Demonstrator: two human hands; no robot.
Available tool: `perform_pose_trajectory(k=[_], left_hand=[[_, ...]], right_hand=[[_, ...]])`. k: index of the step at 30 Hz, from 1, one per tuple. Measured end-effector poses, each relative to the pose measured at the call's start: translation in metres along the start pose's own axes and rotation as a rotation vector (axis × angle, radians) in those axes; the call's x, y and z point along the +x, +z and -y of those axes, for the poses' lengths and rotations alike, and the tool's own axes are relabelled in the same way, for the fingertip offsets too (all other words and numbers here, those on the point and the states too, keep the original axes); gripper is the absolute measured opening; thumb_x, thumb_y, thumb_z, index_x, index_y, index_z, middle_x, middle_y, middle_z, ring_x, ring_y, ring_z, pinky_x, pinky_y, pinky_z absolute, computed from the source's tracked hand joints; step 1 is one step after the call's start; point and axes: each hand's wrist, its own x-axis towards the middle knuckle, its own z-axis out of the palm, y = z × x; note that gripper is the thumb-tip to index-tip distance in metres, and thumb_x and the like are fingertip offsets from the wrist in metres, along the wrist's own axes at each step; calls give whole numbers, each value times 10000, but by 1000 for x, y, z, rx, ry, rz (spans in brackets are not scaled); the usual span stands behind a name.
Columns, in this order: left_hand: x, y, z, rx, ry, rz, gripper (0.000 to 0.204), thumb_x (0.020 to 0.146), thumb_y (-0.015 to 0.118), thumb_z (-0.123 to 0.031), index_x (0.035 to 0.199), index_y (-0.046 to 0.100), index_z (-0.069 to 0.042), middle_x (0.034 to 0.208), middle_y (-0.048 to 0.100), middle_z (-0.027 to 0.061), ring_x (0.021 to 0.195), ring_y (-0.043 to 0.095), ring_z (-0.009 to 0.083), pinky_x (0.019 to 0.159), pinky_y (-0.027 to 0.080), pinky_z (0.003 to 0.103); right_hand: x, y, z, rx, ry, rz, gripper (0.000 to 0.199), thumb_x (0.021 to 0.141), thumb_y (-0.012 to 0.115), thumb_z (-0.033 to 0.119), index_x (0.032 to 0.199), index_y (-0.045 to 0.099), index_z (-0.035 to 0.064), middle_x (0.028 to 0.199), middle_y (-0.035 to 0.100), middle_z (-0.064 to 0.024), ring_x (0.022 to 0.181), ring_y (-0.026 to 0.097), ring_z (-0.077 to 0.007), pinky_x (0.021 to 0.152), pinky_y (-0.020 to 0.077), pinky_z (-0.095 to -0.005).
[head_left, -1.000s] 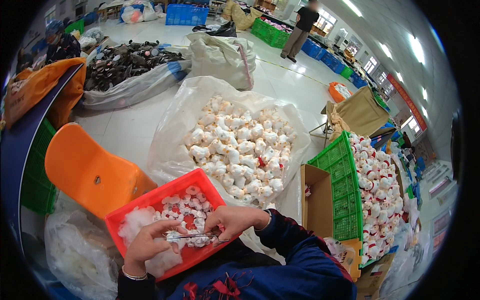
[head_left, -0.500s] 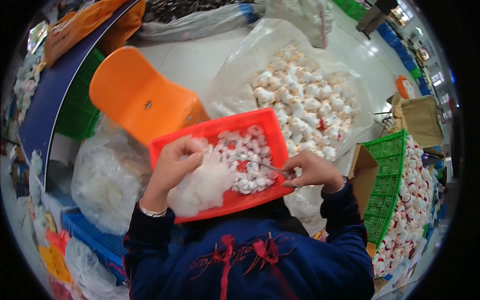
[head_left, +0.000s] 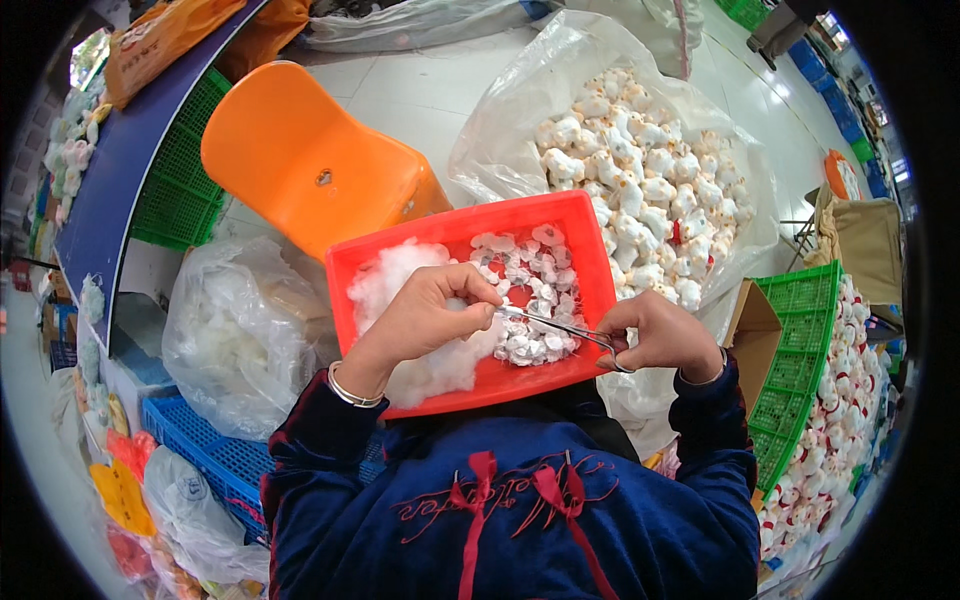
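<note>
A shallow red tray [head_left: 520, 385] rests against my lap. White stuffing fluff [head_left: 440, 368] fills its left side, and many small white fabric-like pieces [head_left: 535, 348] lie on its right. My right hand [head_left: 665, 335] grips the looped handles of metal forceps [head_left: 565, 327], which point left across the tray. At their tip, my left hand [head_left: 425, 312] is closed in a pinch on a small white piece [head_left: 508, 309]. Whether the forceps' jaws are clamped on that piece is too small to tell.
An orange chair [head_left: 320, 165] stands beyond the tray. A clear plastic bag [head_left: 490, 150] of white plush pieces lies at the far right. Green crates [head_left: 800, 370] and a cardboard box [head_left: 752, 330] stand right; a blue crate [head_left: 215, 455] and a fluff-filled bag [head_left: 235, 330] are left.
My left hand has moved right from over the fluff to the forceps' tip, and now pinches a small white piece there. The forceps remain in my right hand. The whole view has shifted slightly.
</note>
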Motion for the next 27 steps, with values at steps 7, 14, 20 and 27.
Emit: perform_pose_trajectory(k=[7,14,20,27], left_hand=[[11,0,9,-111,-159,-91,337,1024,655,-311,821,669,-42,732,665,24,575,545,54,534,428,218],[19,10,19,-115,-179,-114,246,997,668,-234,859,687,-32,749,677,29,585,548,58,566,444,218],[21,14,31,-233,-89,-183,101,957,689,-105,960,680,-4,895,700,58,647,592,84,643,494,246],[19,22,33,-270,18,-299,89,956,674,-46,997,670,33,962,720,101,903,726,167,840,570,287]], right_hand=[[-3,4,23,-534,-72,-265,211,655,781,121,852,713,88,735,638,-59,777,624,-261,705,443,-413],[-6,8,32,-795,-85,-335,252,675,790,153,904,689,119,852,629,-26,914,593,-244,802,415,-404],[-5,19,32,-802,-8,-301,332,694,809,192,1001,699,130,942,637,-29,1004,587,-253,847,418,-396],[-5,35,25,-451,28,-300,338,728,814,240,1022,713,109,916,665,-39,959,617,-253,848,413,-403]])
